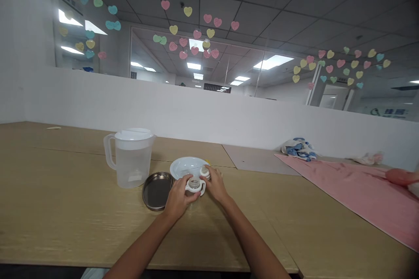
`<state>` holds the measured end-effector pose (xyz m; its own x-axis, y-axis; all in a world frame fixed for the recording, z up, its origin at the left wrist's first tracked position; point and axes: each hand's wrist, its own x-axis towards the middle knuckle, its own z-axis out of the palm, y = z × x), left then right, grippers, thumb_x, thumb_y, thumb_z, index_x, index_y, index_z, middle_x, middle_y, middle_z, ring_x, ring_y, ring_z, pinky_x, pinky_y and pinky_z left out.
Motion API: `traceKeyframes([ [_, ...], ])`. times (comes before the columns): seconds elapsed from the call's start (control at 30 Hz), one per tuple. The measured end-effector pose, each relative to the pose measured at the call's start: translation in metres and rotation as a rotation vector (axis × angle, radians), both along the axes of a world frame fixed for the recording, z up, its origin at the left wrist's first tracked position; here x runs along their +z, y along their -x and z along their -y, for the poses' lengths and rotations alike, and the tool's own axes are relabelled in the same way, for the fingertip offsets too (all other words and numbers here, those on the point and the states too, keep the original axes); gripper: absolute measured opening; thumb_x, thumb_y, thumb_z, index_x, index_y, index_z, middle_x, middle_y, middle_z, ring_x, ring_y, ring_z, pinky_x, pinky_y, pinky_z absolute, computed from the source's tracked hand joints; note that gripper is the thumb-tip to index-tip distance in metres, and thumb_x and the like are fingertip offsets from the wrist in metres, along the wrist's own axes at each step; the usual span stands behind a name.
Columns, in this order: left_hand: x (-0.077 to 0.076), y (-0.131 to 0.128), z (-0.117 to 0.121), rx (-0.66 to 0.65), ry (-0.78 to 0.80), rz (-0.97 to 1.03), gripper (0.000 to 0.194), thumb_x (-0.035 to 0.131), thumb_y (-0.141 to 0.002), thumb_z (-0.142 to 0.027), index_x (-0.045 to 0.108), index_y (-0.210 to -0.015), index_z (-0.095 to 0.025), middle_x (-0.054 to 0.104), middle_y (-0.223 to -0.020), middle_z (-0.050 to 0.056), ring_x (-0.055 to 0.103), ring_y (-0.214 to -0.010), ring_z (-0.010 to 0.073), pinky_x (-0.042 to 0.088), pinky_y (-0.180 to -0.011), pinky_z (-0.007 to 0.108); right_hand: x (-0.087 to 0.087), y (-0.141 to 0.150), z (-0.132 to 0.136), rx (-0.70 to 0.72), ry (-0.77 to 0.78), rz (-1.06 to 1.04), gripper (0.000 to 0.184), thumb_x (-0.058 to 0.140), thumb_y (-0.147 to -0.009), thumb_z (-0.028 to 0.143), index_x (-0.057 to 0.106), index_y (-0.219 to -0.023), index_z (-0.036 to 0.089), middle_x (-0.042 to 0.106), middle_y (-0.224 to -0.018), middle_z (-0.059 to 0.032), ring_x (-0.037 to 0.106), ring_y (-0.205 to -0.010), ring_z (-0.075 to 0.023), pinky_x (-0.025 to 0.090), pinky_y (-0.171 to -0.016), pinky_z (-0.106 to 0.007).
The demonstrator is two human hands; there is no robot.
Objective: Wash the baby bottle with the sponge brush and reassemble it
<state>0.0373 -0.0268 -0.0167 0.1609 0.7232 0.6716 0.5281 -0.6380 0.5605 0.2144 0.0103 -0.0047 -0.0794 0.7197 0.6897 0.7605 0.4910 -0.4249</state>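
Note:
My left hand point(178, 198) is closed round a small bottle point(194, 183) with a clear, uncovered neck and a white collar with a looped handle. Just right of that neck, my right hand point(214, 183) grips a white bottle cap point(204, 171) by its side. The bottle's lower body is mostly hidden by my fingers. Right behind both hands sits a white bowl point(183, 165), partly covered by them. A round metal tray point(157, 191) lies beside my left hand. Further left stands a clear plastic pitcher point(133, 161) with a lid and a side handle.
The wooden table point(65, 200) meets a low white wall point(203, 115) at the back. On the right lie a pink cloth point(353, 192), a bundled blue-and-white cloth point(298, 148) and a reddish object point(401, 176). A small pale strip point(54, 127) rests at the far left.

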Motion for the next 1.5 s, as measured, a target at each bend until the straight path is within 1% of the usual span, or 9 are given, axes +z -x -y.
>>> traceKeyframes([
  [0.27, 0.001, 0.0, 0.001, -0.001, 0.02, -0.012, 0.044, 0.061, -0.072, -0.036, 0.049, -0.112, -0.021, 0.06, -0.114, 0.006, 0.055, -0.103, 0.0235, 0.042, -0.089, 0.036, 0.001, 0.004, -0.002, 0.163, -0.092, -0.126, 0.035, 0.05, -0.076, 0.018, 0.055, -0.11, 0.02, 0.057, -0.111, -0.0081, 0.051, -0.107, -0.0213, 0.038, -0.093, -0.037],
  [0.37, 0.002, 0.0, 0.002, 0.004, 0.024, -0.009, 0.044, 0.061, -0.072, -0.035, 0.049, -0.112, -0.021, 0.06, -0.114, 0.006, 0.054, -0.104, 0.0239, 0.042, -0.089, 0.037, 0.0, 0.002, -0.004, 0.188, -0.09, -0.144, 0.036, 0.051, -0.074, 0.018, 0.056, -0.11, 0.02, 0.058, -0.11, -0.0076, 0.052, -0.105, -0.0207, 0.039, -0.093, -0.037],
  [0.57, 0.004, 0.001, 0.003, 0.004, 0.01, -0.008, 0.046, 0.061, -0.072, -0.038, 0.05, -0.113, -0.02, 0.06, -0.114, 0.007, 0.055, -0.103, 0.0236, 0.043, -0.088, 0.037, -0.003, -0.002, -0.004, 0.128, 0.069, -0.084, 0.039, 0.052, -0.081, 0.039, 0.054, -0.115, 0.021, 0.062, -0.108, -0.0074, 0.053, -0.099, -0.0236, 0.039, -0.09, -0.041],
  [0.63, 0.003, 0.001, 0.003, 0.006, 0.002, -0.009, 0.046, 0.061, -0.072, -0.038, 0.049, -0.113, -0.021, 0.06, -0.114, 0.007, 0.055, -0.103, 0.0235, 0.043, -0.089, 0.036, -0.002, -0.002, -0.002, 0.106, 0.063, -0.065, 0.038, 0.051, -0.082, 0.042, 0.055, -0.114, 0.022, 0.062, -0.106, -0.0068, 0.052, -0.099, -0.0238, 0.038, -0.09, -0.041],
  [0.77, 0.002, 0.0, 0.002, 0.008, -0.001, -0.014, 0.044, 0.059, -0.073, -0.039, 0.049, -0.113, -0.021, 0.06, -0.115, 0.007, 0.055, -0.105, 0.0237, 0.042, -0.09, 0.036, 0.0, -0.004, -0.004, 0.071, -0.054, -0.134, 0.038, 0.056, -0.079, 0.039, 0.055, -0.11, 0.018, 0.06, -0.112, -0.0101, 0.052, -0.105, -0.0249, 0.037, -0.093, -0.041],
  [1.07, 0.001, 0.0, 0.002, 0.014, -0.008, -0.017, 0.043, 0.059, -0.074, -0.038, 0.049, -0.112, -0.02, 0.06, -0.115, 0.007, 0.055, -0.105, 0.0233, 0.043, -0.089, 0.036, 0.001, -0.008, -0.008, 0.062, -0.108, -0.181, 0.021, 0.056, -0.074, 0.025, 0.053, -0.093, 0.018, 0.062, -0.105, -0.0097, 0.056, -0.099, -0.0235, 0.042, -0.086, -0.036],
  [1.27, 0.004, 0.001, 0.003, 0.018, -0.019, -0.019, 0.043, 0.059, -0.073, -0.038, 0.051, -0.111, -0.02, 0.061, -0.112, 0.007, 0.056, -0.101, 0.0225, 0.044, -0.087, 0.036, 0.005, -0.012, -0.002, -0.039, -0.159, -0.04, 0.022, 0.051, -0.074, 0.019, 0.051, -0.095, 0.017, 0.059, -0.098, -0.0089, 0.053, -0.093, -0.0223, 0.043, -0.082, -0.035],
  [1.37, 0.002, 0.001, 0.002, 0.015, -0.017, -0.03, 0.045, 0.059, -0.073, -0.038, 0.051, -0.113, -0.02, 0.061, -0.113, 0.007, 0.057, -0.102, 0.0228, 0.044, -0.087, 0.036, 0.006, -0.01, 0.0, -0.061, -0.168, 0.119, 0.03, 0.046, -0.075, 0.009, 0.053, -0.103, 0.017, 0.057, -0.102, -0.0093, 0.05, -0.096, -0.0216, 0.041, -0.084, -0.035],
  [1.5, 0.0, 0.004, -0.002, -0.023, -0.095, -0.004, 0.073, 0.062, -0.071, -0.041, 0.031, -0.133, -0.019, 0.056, -0.122, 0.01, 0.053, -0.11, 0.0239, 0.041, -0.093, 0.039, 0.006, -0.006, 0.001, -0.179, -0.151, 0.344, 0.044, 0.044, -0.073, 0.0, 0.06, -0.108, 0.023, 0.048, -0.123, -0.0114, 0.042, -0.109, -0.0256, 0.035, -0.09, -0.039],
])
